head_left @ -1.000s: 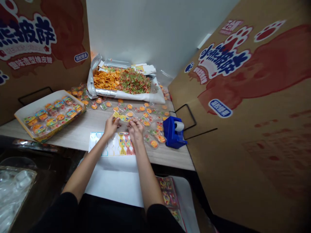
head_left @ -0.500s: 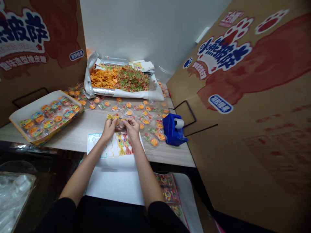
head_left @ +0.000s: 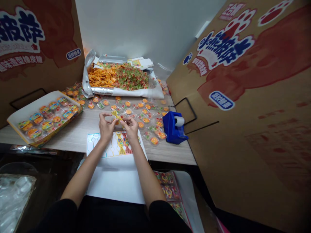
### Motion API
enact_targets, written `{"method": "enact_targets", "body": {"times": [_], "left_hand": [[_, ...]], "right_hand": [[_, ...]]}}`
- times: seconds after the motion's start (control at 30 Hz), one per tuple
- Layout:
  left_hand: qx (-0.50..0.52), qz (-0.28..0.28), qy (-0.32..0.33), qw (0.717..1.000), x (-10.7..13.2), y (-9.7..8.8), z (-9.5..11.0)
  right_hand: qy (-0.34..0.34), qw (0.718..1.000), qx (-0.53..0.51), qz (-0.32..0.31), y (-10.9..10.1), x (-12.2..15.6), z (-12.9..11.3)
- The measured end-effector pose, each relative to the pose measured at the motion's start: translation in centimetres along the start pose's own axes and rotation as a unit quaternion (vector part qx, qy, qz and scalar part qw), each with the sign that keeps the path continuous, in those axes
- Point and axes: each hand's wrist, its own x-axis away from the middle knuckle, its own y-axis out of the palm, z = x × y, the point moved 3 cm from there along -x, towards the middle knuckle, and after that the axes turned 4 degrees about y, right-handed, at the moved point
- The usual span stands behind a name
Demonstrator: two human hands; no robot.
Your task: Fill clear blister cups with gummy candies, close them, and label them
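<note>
My left hand (head_left: 106, 127) is closed, with its thumb against a small clear candy pack (head_left: 117, 122) that is mostly hidden by the fingers. A yellow printed sticker strip (head_left: 116, 114) runs slantwise over the pack, its lower end pinched by my right hand (head_left: 131, 129). Just below both hands lies a sticker sheet (head_left: 114, 149), with yellow and red strips on its right part and bare outlines on its left. Several clear packs with orange and green candies (head_left: 145, 120) are scattered on the table beyond and to the right.
A tray (head_left: 126, 92) of loose orange and green-red candies stands at the back. On the left is an open box (head_left: 14, 118) with labelled packs. A blue tape dispenser (head_left: 175, 129) stands beside a large carton (head_left: 238, 129) on the right; another carton (head_left: 55, 74) rises at left.
The yellow strip has turned from nearly level to slanting down rightward. My left hand has shifted left and its index finger has lifted. The view has moved slightly.
</note>
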Motion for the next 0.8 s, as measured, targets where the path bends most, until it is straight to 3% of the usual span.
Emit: {"method": "enact_targets", "body": {"times": [0.13,0.27,0.4,0.47,0.53,0.63,0.8], "left_hand": [[-0.066,-0.09,0.095,0.989,-0.1,0.2,0.4],[-0.024,-0.173,0.075,0.982,-0.3,0.4,-0.1],[0.013,-0.168,0.043,0.985,-0.2,0.5,-0.2],[0.029,-0.163,0.044,0.985,0.0,0.6,0.1],[0.04,-0.165,0.045,0.984,0.1,0.6,0.3],[0.052,-0.172,0.038,0.983,0.1,0.5,0.1],[0.069,-0.203,0.016,0.977,0.2,0.8,-0.7]], "right_hand": [[-0.012,1.0,0.003,-0.007,-0.1,0.1,-0.1],[-0.04,0.998,0.043,-0.004,-0.2,0.2,-0.5],[-0.122,0.964,0.181,0.153,-0.9,0.7,-1.4],[-0.167,0.94,0.233,0.184,-1.0,1.0,-1.7],[-0.194,0.934,0.251,0.164,-1.0,1.0,-1.7],[-0.187,0.951,0.227,0.097,-0.9,0.7,-1.2],[-0.075,0.99,0.069,-0.1,-0.2,0.2,-0.4]]}}
